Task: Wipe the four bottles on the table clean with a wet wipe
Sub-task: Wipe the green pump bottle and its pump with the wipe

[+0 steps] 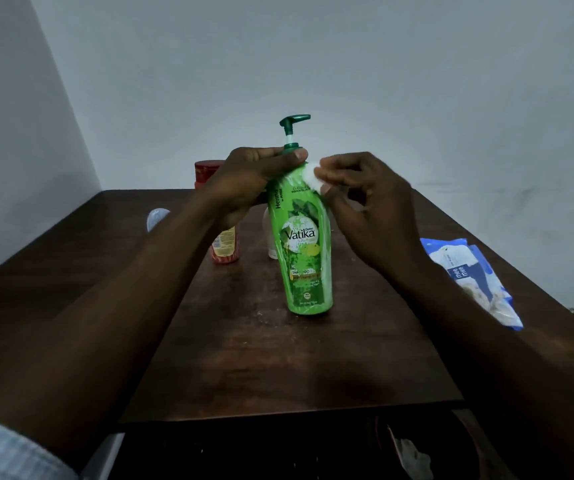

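A tall green pump bottle (pixel 308 251) stands upright in the middle of the dark wooden table (pixel 278 358). My left hand (pixel 247 181) grips its neck and shoulder just under the pump. My right hand (pixel 365 199) pinches a small folded white wet wipe (pixel 312 176) against the bottle's upper right shoulder. Behind my left hand stands a red-capped bottle (pixel 223 244), mostly hidden. A pale, clear bottle (pixel 271 237) stands right behind the green one. Another clear bottle (pixel 156 218) shows at the far left, partly covered by my forearm.
A blue and white wet wipe pack (pixel 469 275) lies near the table's right edge. The table stands in a corner, with pale walls behind and to the left. Below the near edge lie dark shapes I cannot make out.
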A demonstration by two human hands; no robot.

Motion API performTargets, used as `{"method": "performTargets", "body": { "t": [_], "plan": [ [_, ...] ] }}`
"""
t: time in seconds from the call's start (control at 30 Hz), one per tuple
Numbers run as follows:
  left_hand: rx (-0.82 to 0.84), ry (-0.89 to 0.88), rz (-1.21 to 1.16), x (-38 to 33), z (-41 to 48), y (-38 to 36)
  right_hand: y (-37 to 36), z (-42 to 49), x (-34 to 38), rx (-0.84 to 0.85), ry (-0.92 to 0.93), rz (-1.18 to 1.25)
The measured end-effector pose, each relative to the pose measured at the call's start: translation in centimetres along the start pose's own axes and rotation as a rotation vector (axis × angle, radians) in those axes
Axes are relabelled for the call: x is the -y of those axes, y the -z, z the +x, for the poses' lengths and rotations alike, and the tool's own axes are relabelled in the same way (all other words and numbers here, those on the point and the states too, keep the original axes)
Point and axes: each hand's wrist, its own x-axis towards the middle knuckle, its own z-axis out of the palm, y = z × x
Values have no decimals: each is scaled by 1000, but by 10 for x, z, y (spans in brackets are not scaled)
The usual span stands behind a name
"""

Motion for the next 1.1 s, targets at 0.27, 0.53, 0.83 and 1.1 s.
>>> {"method": "performTargets", "body": {
  "t": [0.27,0.53,0.83,1.1],
  "plan": [
    [-9,68,-100,2,2,-3,-8,11,-6,-34,64,-46],
    [33,72,-139,7,4,4,-12,10,-10,19,30,10],
    [23,48,-126,18,10,16,-11,-34,-20,121,-62,90],
    [12,33,-108,22,11,21,-1,-89,-26,255,-246,131]
  ]
}}
